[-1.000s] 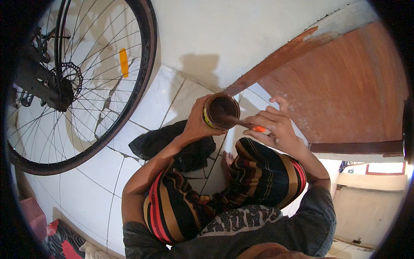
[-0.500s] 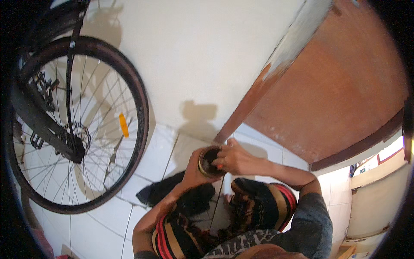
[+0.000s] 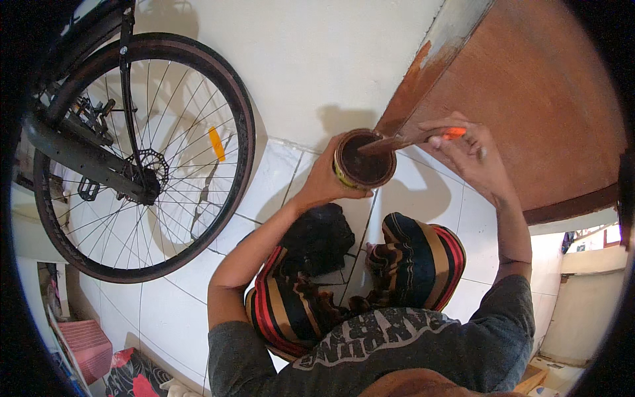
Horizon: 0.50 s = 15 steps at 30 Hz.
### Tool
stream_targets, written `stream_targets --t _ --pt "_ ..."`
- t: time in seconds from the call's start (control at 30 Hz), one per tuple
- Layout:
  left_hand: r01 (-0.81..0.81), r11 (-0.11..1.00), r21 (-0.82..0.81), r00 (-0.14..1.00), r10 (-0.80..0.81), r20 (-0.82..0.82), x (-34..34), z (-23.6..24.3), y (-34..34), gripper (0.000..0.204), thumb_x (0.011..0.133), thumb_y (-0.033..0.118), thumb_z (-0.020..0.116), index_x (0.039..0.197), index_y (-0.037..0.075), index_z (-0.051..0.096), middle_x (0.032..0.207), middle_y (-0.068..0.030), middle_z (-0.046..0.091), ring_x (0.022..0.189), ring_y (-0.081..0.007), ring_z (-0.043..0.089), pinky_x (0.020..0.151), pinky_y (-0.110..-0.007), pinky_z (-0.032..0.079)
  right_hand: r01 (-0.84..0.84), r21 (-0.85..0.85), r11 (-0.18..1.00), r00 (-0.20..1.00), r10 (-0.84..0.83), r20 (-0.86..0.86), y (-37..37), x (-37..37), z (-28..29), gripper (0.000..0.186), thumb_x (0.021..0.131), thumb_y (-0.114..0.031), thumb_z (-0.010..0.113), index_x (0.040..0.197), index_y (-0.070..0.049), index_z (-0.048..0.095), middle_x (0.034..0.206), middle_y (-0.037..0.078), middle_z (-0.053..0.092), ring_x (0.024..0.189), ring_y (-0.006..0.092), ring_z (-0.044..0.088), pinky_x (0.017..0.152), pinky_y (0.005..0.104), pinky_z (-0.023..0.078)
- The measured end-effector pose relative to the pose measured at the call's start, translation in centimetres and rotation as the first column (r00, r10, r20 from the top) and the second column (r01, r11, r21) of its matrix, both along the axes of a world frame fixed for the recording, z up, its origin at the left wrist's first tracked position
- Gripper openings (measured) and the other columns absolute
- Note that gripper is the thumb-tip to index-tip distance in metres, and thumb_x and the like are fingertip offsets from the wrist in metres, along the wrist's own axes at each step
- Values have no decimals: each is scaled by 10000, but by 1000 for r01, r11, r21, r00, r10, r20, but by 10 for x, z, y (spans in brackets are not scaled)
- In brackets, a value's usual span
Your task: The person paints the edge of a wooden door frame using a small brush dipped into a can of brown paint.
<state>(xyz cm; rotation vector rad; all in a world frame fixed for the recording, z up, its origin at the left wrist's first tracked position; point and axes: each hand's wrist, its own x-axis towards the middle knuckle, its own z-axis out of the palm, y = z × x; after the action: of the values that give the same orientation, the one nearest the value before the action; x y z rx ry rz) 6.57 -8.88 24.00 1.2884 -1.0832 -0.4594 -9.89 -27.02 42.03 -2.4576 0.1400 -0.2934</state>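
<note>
Tin [image 3: 364, 159] gripped in our curled left hand [image 3: 329, 177], right hand [image 3: 471, 151] pinching brush [image 3: 410, 139] over tin; we'd wipe excess on tin's rim before door [image 3: 529, 86].

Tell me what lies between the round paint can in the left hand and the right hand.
In the head view, a paintbrush with an orange handle spans that stretch: the right hand grips its handle and its bristles reach the brown-filled round paint can held by the left hand.

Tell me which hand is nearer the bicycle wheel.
Left. The left hand grips the paint can, just right of the wheel. The right hand holds the brush farther right, by the door.
</note>
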Motion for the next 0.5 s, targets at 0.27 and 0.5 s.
stream_targets --t 0.27,0.5 --pt "42 994 97 990 -55 131 17 54 -31 1021 530 315 925 1364 62 394 1263 -107 578 1179 -222 554 1032 -350 433 -11 -16 1000 999 12 51 -15 -26 51 196 835 -114 680 1014 -40 711 927 80 670 928 191 570 858 323 438" --pt "92 985 144 995 -95 18 14 64 -57 1013 531 309 928 1360 66 399 1295 -106 551 1206 -228 529 1054 -356 413 15 -224 974 1000 -13 14 -28 -41 66 246 642 -50 632 877 -3 689 861 98 609 886 236 552 870 360 427"
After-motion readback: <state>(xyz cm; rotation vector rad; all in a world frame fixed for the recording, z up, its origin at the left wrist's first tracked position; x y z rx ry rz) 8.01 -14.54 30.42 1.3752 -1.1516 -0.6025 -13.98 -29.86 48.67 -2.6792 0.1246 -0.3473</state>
